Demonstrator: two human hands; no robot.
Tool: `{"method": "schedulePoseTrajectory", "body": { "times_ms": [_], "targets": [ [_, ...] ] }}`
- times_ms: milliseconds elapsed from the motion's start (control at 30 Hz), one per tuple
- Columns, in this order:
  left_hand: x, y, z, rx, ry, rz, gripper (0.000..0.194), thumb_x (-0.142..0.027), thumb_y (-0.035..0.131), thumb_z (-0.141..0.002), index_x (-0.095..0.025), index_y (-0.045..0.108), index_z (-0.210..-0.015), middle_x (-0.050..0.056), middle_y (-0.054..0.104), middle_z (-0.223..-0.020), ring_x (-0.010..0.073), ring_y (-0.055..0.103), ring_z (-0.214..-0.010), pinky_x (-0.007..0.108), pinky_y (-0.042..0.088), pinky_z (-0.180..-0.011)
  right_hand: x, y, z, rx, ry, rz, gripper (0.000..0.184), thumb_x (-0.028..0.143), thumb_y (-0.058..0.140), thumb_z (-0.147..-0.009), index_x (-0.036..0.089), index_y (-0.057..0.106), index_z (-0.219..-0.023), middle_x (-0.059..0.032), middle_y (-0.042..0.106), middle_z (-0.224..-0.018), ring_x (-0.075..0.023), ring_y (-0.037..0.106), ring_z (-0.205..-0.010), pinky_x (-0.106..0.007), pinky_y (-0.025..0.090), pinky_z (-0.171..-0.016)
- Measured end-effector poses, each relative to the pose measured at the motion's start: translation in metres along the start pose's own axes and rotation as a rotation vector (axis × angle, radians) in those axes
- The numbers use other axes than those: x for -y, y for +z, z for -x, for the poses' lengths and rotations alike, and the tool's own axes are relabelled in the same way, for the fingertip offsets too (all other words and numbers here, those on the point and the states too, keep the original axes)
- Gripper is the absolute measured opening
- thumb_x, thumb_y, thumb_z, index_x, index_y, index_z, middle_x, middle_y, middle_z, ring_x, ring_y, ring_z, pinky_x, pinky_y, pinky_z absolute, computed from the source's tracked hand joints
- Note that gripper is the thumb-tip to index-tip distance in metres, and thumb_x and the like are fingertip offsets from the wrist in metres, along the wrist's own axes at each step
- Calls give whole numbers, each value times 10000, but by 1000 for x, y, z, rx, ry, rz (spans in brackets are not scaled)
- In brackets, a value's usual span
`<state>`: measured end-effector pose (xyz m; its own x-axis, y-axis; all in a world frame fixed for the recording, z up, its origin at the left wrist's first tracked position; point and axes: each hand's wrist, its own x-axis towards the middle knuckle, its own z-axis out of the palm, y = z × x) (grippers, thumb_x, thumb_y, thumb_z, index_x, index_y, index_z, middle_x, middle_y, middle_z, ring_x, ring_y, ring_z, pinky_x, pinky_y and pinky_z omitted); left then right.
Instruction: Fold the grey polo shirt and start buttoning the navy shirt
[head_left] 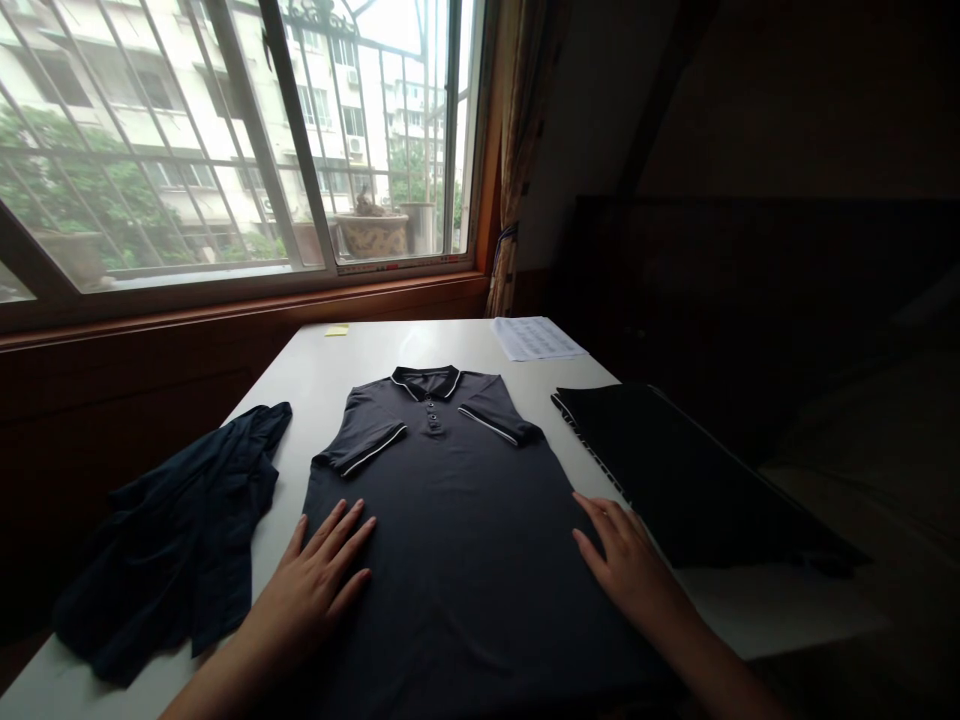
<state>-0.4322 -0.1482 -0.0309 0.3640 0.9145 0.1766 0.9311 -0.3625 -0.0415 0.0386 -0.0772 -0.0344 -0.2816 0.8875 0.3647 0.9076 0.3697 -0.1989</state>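
Note:
A dark grey polo shirt (457, 540) lies spread flat, front side up, with its collar towards the window. Both short sleeves are folded inward over the chest, and white piping edges the black collar and cuffs. My left hand (322, 565) rests flat on the shirt's left side, fingers spread. On the opposite edge, my right hand (619, 555) touches the fabric with its fingers stretched out. Neither hand grips anything. The bottom of the shirt runs into shadow at the lower edge of the view.
The shirt lies on a white table (427, 345). A crumpled dark blue garment (187, 530) hangs over the left edge, and a folded black cloth (697, 480) lies at the right. Printed papers (538, 338) and a yellow note (337, 330) lie at the far end, below a barred window (360, 150).

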Motion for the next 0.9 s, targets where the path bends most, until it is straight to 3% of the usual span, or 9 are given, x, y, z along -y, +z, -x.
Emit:
{"method": "schedulePoseTrajectory", "body": {
  "times_ms": [100,167,300,367,467,633,767,900],
  "targets": [
    [8,-4,9,19,-44,22,517,-457,415,-1022,-417,305,-1525,7,352,-1589,335,332,-1455,658,342,-1103,-10,-2,3,24,64,-90,481,405,431,-950,255,471,-1405,-121,618,-1202,-293,631,-1094,-419,532,-923],
    [16,-6,14,13,-46,47,479,-451,447,-1009,-416,402,-1484,-4,411,-1559,326,386,-1427,618,399,-1090,-17,-5,6,68,136,-124,508,439,443,-928,261,477,-1402,-110,642,-1106,-286,668,-980,-399,558,-815],
    [29,-15,17,1,-32,152,421,-473,529,-967,-367,574,-1372,-3,564,-1441,280,522,-1323,472,484,-1079,-23,-16,10,300,299,-161,651,505,462,-898,206,416,-1474,-32,618,-720,-263,652,-663,-374,521,-646],
    [33,-24,16,10,-50,242,393,-462,529,-970,-344,611,-1335,7,622,-1373,261,566,-1274,424,507,-1061,-21,-24,11,415,346,-201,704,504,468,-895,194,354,-1516,-4,586,-662,-248,636,-623,-345,485,-610],
    [36,-40,13,21,-72,402,359,-435,514,-980,-316,649,-1290,31,684,-1272,238,634,-1174,353,540,-1010,-15,-37,10,490,355,-318,727,461,503,-871,223,313,-1531,6,590,-728,-225,639,-675,-315,472,-654],
    [42,-53,12,102,-131,632,344,-456,504,-978,-340,671,-1255,13,726,-1175,207,705,-1021,257,581,-883,-12,-45,7,453,424,-531,717,462,543,-815,245,356,-1472,-2,555,-870,-196,627,-695,-298,483,-686],
    [46,-50,15,174,-173,683,333,-493,521,-964,-341,713,-1190,15,735,-1156,226,702,-1028,267,570,-894,-13,-45,7,479,494,-667,717,502,534,-820,246,337,-1460,-2,510,-925,-159,601,-605,-282,477,-605],
    [45,-46,19,228,-216,720,370,-537,510,-954,-329,727,-1171,34,728,-1169,249,685,-1054,308,557,-933,-19,-50,6,417,511,-589,693,523,550,-803,260,402,-1427,7,541,-902,-153,591,-595,-280,490,-629]
  ]
}}
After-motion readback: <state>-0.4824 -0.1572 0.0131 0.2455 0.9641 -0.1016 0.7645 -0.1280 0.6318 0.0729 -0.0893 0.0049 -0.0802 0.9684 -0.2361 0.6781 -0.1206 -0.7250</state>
